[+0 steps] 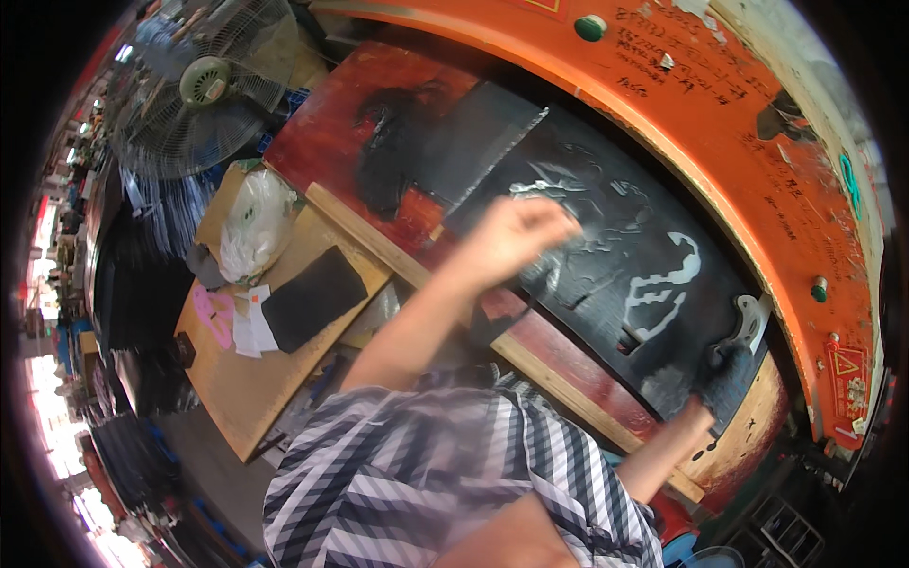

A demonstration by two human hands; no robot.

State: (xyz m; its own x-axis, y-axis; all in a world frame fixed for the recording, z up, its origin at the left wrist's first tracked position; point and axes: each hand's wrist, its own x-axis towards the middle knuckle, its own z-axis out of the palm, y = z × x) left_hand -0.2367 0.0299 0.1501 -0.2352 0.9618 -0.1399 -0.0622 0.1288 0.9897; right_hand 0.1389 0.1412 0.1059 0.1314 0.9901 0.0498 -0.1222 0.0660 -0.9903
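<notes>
My bare left hand (525, 235) is over the middle of a black sheet of material (530, 156), its fingers bent and smeared by motion; whether it holds anything I cannot tell. A dark glove covers my right hand (724, 377), low at the sheet's right edge. Its fingers close round the near end of a pale, curved metal piece (749, 322) that looks like a cutting die. Between the hands, a white curving outline (663, 279) shows on the black surface, perhaps a gap or another die. Shiny wrinkled marks (568, 199) lie around my left hand.
An orange machine beam (682, 114) with green knobs arches along the far side, close to my right hand. A wooden strip (559, 393) edges the red worktop nearby. At left, a wooden board (222, 383) carries a black pad (314, 299) and a plastic bag (258, 222); behind stands a fan (204, 85).
</notes>
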